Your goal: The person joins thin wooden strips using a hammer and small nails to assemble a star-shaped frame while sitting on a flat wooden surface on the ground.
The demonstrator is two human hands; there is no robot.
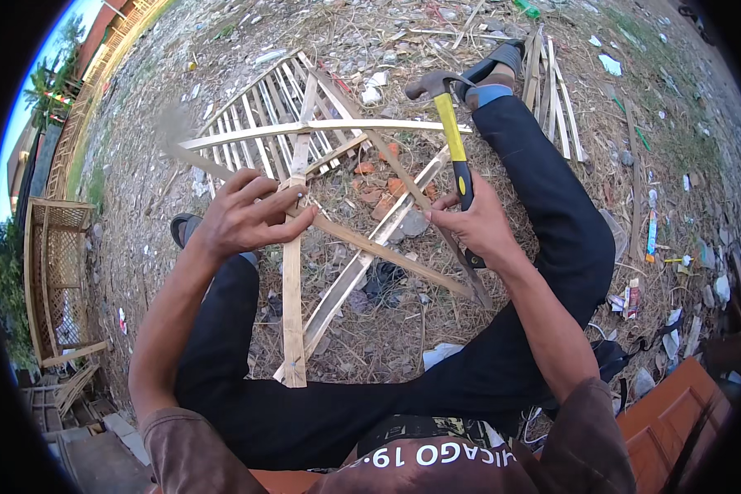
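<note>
My left hand [251,216] is closed, its thumb and fingertips pinching a small nail [301,196] upright where two wooden strips cross. One is an upright strip [293,288] running toward me; the other is a slanting strip [387,253]. My right hand [479,221] grips a claw hammer [447,115] with a yellow and black handle, its head pointing away from me. The right fingertips also touch a dark diagonal strip [403,177]. Beyond my hands, these strips meet a slatted wooden panel [259,115] crossed by a pale strip [354,125].
My legs [543,181] spread around the wooden frame on littered, straw-covered ground. Loose sticks [556,99] lie by my right foot. Orange brick pieces [387,185] sit beneath the strips. A lattice wooden piece [58,272] stands at left, an orange-brown panelled board [671,420] at lower right.
</note>
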